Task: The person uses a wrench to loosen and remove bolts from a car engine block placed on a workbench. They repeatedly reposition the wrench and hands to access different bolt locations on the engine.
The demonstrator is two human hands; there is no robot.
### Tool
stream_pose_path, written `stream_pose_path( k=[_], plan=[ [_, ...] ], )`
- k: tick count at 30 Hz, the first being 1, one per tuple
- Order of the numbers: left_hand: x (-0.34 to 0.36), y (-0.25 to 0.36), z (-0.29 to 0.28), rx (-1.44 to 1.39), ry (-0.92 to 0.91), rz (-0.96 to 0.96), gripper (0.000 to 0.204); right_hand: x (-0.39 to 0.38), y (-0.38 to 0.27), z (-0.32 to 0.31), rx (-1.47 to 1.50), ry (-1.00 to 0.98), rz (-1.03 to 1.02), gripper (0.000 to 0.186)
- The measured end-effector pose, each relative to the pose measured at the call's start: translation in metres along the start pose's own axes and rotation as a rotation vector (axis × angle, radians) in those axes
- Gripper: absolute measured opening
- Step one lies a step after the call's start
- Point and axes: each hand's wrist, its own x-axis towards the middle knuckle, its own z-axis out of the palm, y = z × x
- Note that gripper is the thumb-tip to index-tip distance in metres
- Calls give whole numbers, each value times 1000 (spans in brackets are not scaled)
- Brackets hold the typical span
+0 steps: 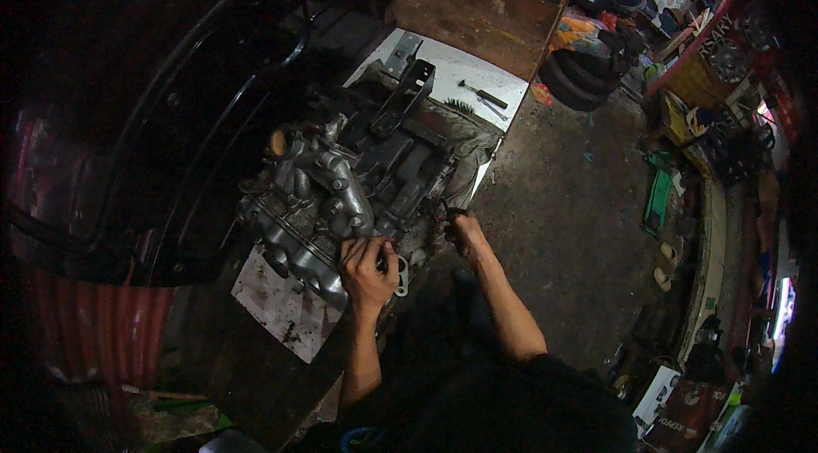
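Engine (305,253) at eleven o'clock, metal pipe (348,189) in place; work seems midway, remainder unclear. Left hand (368,272) curls at its six o'clock, right hand (466,233) clenches at four; cannot tell what either holds.

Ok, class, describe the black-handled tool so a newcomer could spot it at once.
Find the big grey engine near the middle, then the white surface showing beyond its upper right. The tool lies slantwise there, near that surface's right-hand corner. Its black handle and thin shank ending in a small crosswise head set it apart from the bristly dark patch beside it.
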Motion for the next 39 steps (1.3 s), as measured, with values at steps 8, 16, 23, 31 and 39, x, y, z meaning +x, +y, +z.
stream_pose_path(
  k=[8,16,23,31,39],
  plan=[
    [2,-3,5,-7,-34,34,9,117,147,-31,-485,177,-305,37],
    [-3,-1,-3,-18,-29,-14,11,7,100,42,-602,276,-169,50],
    [-4,-7,3,-16,-12,22,10,23,98,29,-792,248,-207,41],
    [-3,-5,1,-38,-4,31,10,58,131,-3,-647,198,-317,41],
    [-4,-3,-2,-1,-9,7,7,33,109,-12,-516,213,-236,38]
  ],
)
